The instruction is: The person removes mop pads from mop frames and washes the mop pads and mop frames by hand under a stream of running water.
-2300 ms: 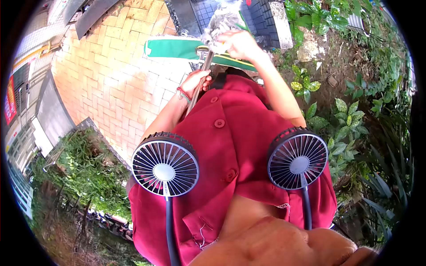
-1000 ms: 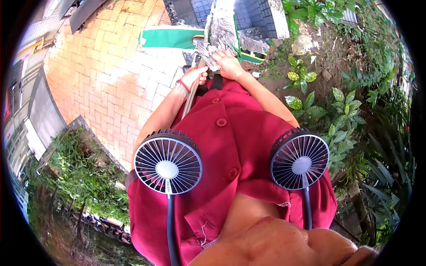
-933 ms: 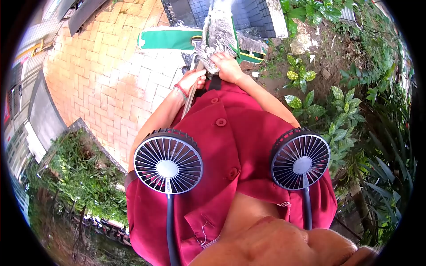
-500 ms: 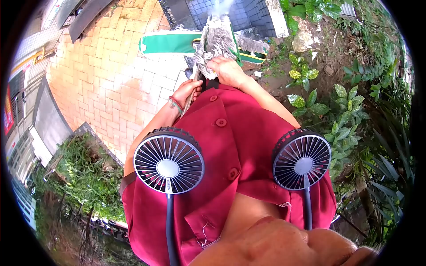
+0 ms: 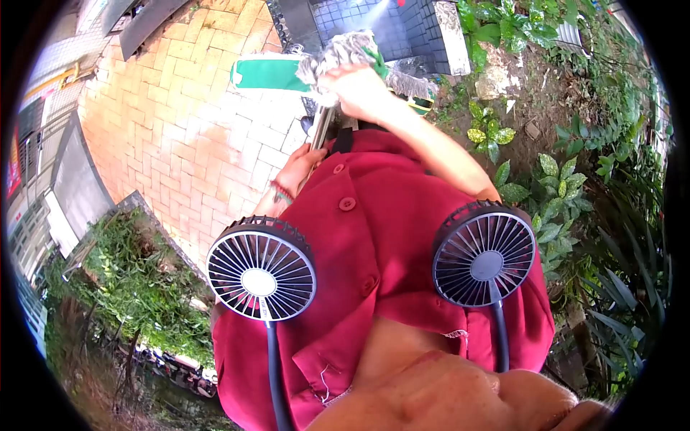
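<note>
A flat dust mop (image 5: 269, 74) with green backing and grey string fringe lies across the top of the view, its metal handle (image 5: 323, 129) running back toward my body. My left hand (image 5: 300, 164), with a red bracelet at the wrist, is closed around the handle near my waist. My right hand (image 5: 357, 90) is closed on the bunched grey strands (image 5: 345, 50) where the handle meets the mop head. The fingers of the right hand are partly hidden by the strands and its own back.
Beyond the mop is a blue-grey tiled basin (image 5: 424, 29) with a white water spray (image 5: 377, 16). Brick paving (image 5: 172, 108) lies to the left, and leafy plants (image 5: 553, 187) on soil to the right. Two small fans (image 5: 485, 266) hang before my red shirt (image 5: 338, 251).
My right hand has moved up and slightly left, lifting the bunched strands higher. More of the metal handle shows. My left hand has slid slightly lower, toward my body.
</note>
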A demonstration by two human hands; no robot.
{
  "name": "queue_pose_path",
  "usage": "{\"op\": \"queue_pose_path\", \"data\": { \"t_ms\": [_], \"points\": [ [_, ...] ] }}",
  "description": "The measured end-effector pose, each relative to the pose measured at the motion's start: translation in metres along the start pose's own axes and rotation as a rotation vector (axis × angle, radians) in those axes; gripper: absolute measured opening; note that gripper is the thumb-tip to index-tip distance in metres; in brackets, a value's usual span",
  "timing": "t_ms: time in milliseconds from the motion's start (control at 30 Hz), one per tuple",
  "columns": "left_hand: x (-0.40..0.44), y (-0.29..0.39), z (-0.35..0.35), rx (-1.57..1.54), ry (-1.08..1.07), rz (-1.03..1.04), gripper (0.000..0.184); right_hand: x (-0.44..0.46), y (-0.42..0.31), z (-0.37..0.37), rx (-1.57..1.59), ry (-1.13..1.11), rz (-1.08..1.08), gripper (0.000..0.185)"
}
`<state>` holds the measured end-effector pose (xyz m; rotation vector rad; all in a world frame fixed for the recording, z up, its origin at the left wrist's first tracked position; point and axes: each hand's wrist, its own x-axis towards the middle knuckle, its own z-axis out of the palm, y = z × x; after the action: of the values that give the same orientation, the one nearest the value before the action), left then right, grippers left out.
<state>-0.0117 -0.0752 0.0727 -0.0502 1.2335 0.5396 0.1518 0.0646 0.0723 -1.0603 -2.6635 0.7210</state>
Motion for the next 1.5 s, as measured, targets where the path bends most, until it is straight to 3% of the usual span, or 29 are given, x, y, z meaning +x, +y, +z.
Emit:
{"op": "queue_pose_path", "data": {
  "t_ms": [200,333,567,667,700,900,1233,1500],
  "points": [
    [-0.015,0.005,0.006,-0.013,0.051,-0.056,0.018,-0.048,-0.026,0.033,0.294,-0.037,0.108,0.032],
    [0.010,-0.005,-0.012,-0.062,-0.082,-0.044,0.010,-0.053,-0.018,0.020,0.182,-0.006,0.140,0.032],
    [0.031,0.014,0.001,-0.009,-0.020,-0.006,0.003,-0.068,0.011,0.012,0.104,0.135,0.200,0.033],
    [0.045,0.026,-0.001,0.023,-0.157,-0.022,0.003,-0.072,0.021,0.014,0.168,0.156,0.253,0.036],
    [0.073,0.020,-0.028,0.125,-0.303,-0.003,0.016,-0.073,0.030,0.021,0.190,0.170,0.229,0.036],
    [0.053,0.046,0.007,0.099,-0.073,-0.035,0.007,-0.069,0.041,0.053,0.461,0.139,0.291,0.037],
    [0.063,0.051,0.016,0.104,-0.040,-0.038,0.006,-0.055,0.053,0.041,0.738,0.130,0.275,0.034],
    [0.064,0.053,0.023,0.121,0.045,-0.039,0.006,-0.055,0.058,0.064,0.872,0.064,0.264,0.042]
  ]
}}
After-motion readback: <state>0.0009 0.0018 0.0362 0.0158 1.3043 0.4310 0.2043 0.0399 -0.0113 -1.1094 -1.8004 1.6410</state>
